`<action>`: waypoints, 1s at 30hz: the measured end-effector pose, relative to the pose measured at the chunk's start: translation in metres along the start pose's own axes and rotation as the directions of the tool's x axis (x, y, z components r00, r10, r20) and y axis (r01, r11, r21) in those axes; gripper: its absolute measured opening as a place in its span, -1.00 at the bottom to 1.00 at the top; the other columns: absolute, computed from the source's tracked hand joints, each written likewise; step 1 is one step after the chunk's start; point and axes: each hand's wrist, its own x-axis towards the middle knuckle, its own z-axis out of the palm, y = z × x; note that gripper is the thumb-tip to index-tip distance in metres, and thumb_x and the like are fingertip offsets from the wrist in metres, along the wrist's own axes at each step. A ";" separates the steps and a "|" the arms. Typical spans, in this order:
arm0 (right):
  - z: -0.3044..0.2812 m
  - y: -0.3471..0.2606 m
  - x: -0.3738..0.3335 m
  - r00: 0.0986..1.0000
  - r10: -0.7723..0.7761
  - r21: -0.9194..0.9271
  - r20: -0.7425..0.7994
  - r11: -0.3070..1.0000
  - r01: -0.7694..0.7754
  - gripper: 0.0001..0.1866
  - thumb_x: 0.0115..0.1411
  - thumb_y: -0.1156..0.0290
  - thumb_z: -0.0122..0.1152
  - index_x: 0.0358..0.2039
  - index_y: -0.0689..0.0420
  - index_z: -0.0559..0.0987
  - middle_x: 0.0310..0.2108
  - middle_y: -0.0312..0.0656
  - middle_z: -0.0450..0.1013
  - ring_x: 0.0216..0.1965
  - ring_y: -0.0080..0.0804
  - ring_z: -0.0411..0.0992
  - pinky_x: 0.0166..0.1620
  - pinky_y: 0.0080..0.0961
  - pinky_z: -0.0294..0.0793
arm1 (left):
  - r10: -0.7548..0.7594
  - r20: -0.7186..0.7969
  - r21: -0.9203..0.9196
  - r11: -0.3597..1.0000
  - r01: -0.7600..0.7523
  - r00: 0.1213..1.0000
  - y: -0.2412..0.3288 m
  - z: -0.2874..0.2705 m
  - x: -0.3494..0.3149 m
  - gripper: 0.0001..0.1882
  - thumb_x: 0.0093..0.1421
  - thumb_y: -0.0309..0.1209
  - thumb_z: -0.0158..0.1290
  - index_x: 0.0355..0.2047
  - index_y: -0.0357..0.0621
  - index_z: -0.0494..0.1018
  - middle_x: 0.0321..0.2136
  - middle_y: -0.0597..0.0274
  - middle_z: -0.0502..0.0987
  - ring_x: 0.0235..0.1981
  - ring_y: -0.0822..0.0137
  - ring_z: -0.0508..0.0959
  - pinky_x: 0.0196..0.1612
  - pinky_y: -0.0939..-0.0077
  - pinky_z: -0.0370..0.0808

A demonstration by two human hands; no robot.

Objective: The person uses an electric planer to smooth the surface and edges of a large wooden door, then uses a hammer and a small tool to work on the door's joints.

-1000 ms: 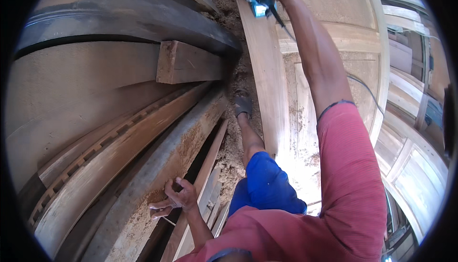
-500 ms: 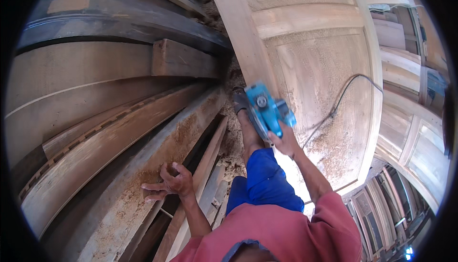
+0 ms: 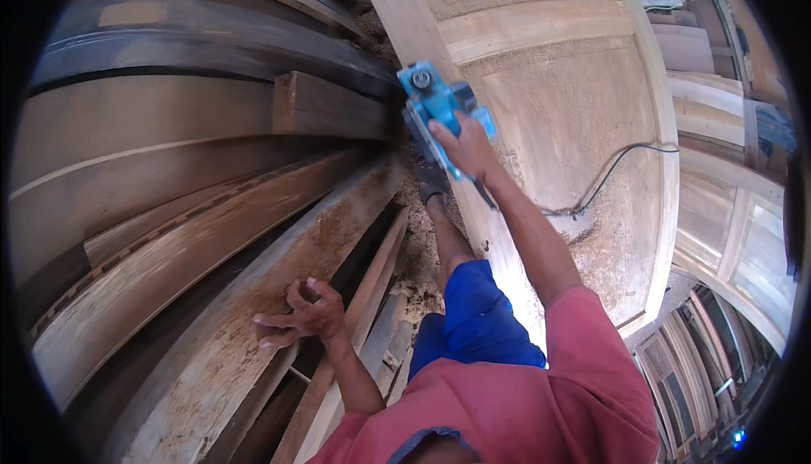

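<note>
One planer (image 3: 438, 102) gripped in the right hand (image 3: 470, 147), on the left edge of a door (image 3: 574, 117); left hand (image 3: 318, 316) loosely curled, empty, at a beam (image 3: 317, 223).

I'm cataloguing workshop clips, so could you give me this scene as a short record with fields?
Right hand: gripping a blue power planer from above, right hand near its rear
Planer position: at the left side of a panelled wooden door
Left hand: fingers apart and partly curled; left hand over a dusty beam, contact unclear
Cord: dark cord curving across the door
Debris: wood shavings on the door's lower panel
Clothing: red shirt, blue shorts
</note>
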 end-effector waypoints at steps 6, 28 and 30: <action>-0.011 -0.019 0.118 0.977 -0.143 -0.101 -0.159 0.987 0.128 -0.28 0.23 -0.22 0.16 -0.16 0.35 0.61 -0.23 0.28 0.58 -0.13 0.17 0.56 -0.05 -0.11 0.50 | 0.050 -0.052 -0.047 0.998 -0.052 0.997 0.001 0.004 0.003 -0.77 0.09 -0.13 0.18 -0.28 0.16 0.50 0.45 -0.37 -0.16 0.41 -0.52 -0.41 0.22 -0.68 -0.28; -0.109 0.104 -0.395 0.947 0.318 0.124 -0.042 0.942 -0.311 -0.48 0.32 -0.02 0.17 -0.48 0.25 0.54 -0.68 -0.16 0.44 -0.69 -0.35 0.44 -0.57 -0.35 0.41 | 0.207 0.361 -0.458 0.889 -0.020 0.910 -0.056 -0.113 0.003 -0.56 0.07 -0.11 0.19 -0.07 -0.02 0.55 0.45 -0.35 -0.18 0.44 -0.53 -0.27 0.27 -0.68 -0.21; -0.103 0.134 -0.410 0.956 0.278 0.025 -0.095 0.961 -0.277 -0.52 0.33 0.01 0.19 -0.46 0.23 0.52 -0.69 -0.19 0.42 -0.73 -0.40 0.40 -0.64 -0.39 0.36 | 0.150 0.182 -0.491 0.870 -0.043 0.972 -0.075 -0.170 -0.017 -0.52 0.09 -0.10 0.18 -0.02 -0.03 0.53 0.45 -0.42 -0.21 0.45 -0.47 -0.27 0.31 -0.59 -0.25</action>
